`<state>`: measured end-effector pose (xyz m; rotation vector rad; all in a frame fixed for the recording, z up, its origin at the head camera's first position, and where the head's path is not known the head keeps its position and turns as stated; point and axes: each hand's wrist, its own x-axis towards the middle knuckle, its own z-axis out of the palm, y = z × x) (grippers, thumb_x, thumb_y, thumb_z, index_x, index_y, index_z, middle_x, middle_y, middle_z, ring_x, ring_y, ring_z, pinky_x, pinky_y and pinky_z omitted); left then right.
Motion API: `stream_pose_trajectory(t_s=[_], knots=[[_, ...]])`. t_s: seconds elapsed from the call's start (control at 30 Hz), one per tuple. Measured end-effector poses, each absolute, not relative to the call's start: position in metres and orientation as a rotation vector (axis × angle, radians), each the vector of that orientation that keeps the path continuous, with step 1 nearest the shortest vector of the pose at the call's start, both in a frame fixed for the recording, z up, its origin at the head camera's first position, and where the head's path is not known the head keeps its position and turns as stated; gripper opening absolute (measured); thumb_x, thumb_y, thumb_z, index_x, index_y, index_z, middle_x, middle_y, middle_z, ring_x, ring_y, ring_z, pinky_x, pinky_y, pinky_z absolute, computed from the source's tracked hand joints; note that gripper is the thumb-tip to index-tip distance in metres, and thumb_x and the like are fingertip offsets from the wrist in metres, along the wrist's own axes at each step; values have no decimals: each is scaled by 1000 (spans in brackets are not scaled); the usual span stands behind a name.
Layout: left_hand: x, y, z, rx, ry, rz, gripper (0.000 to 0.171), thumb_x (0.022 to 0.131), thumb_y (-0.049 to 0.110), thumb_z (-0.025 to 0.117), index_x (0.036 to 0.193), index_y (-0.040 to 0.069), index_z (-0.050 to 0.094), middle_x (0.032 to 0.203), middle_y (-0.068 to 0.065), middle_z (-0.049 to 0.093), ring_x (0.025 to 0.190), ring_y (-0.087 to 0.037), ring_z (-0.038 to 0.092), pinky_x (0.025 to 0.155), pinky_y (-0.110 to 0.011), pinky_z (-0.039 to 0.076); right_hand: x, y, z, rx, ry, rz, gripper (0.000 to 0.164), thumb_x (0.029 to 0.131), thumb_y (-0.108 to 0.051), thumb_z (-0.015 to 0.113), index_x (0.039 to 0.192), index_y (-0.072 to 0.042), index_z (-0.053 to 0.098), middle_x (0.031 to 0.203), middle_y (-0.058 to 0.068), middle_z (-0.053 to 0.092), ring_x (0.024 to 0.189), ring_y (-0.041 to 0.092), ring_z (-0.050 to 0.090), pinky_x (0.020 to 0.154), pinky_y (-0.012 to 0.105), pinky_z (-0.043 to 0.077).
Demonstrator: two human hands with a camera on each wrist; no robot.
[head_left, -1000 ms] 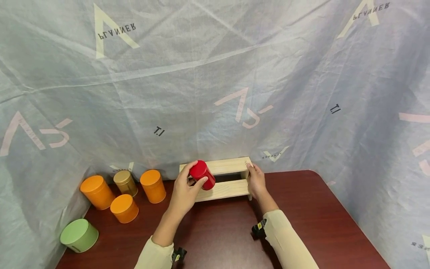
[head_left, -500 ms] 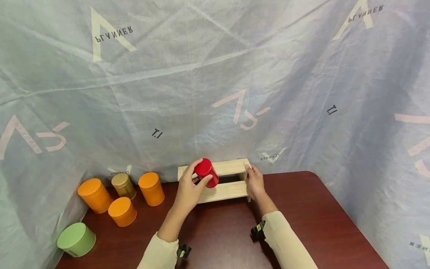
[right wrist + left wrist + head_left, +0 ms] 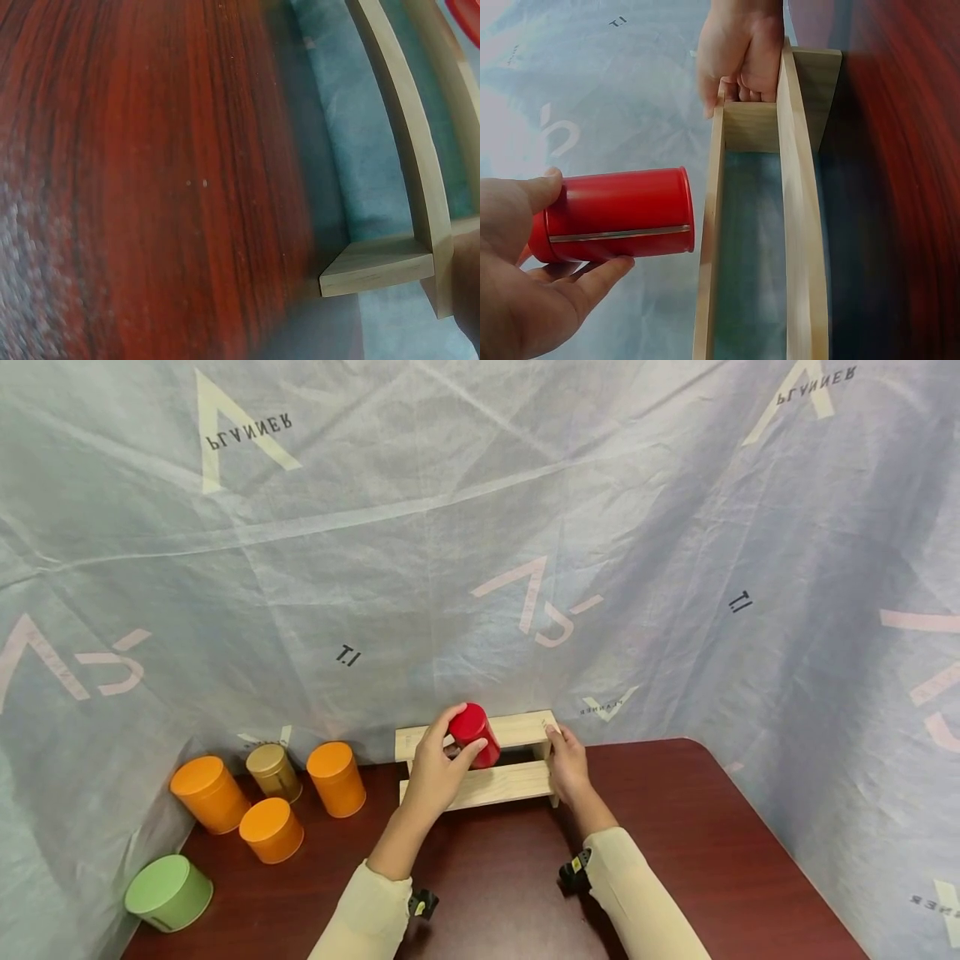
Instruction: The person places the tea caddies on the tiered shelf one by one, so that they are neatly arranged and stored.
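A red cylindrical tin (image 3: pixel 471 723) is held in my left hand (image 3: pixel 438 770), thumb on one side and fingers on the other. It overlaps the upper board of a two-tier wooden shelf (image 3: pixel 498 786) in the head view. From the left wrist, the tin (image 3: pixel 622 210) shows its seam, and a gap separates its end from the upper board. My right hand (image 3: pixel 570 767) grips the shelf's right end at the upper board. Only a sliver of that hand (image 3: pixel 468 289) appears in the right wrist view, beside the shelf's end piece (image 3: pixel 382 268).
Left of the shelf stand several tins: a tall orange tin (image 3: pixel 336 781), a gold tin (image 3: pixel 274 774), another orange tin (image 3: pixel 210 795), a shorter orange tin (image 3: pixel 272 832) and a green tin (image 3: pixel 169 893). A grey printed sheet (image 3: pixel 420 568) hangs behind the dark red table (image 3: pixel 675 827).
My left hand has carried the red tin to the right and slightly farther back over the shelf. My right hand keeps its grip on the shelf's end, and the other tins stay put.
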<state>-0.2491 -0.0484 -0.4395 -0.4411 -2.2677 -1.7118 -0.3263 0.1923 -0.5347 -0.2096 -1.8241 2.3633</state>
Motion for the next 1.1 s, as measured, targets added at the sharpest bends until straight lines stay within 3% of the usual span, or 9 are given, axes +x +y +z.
stream_pose_trajectory(t_s=[0.5, 1.1], knots=[[-262, -32, -441, -494, -2250, -1739, 64, 97, 21, 79, 155, 19, 51, 150, -10, 56, 130, -34, 66, 105, -47, 60, -326, 193, -535, -212, -1870, 2312, 41, 111, -30, 55, 143, -5, 61, 55, -10, 40, 45, 4, 31, 46, 21, 31], [-279, -9, -439, -574, -2286, -1656, 63, 97, 17, 77, 154, 13, 50, 152, -13, 55, 135, -31, 62, 105, -44, 60, -330, 192, -533, -233, -1856, 2355, 45, 112, -28, 54, 149, -3, 56, 63, -6, 44, 49, 4, 35, 49, 21, 34]])
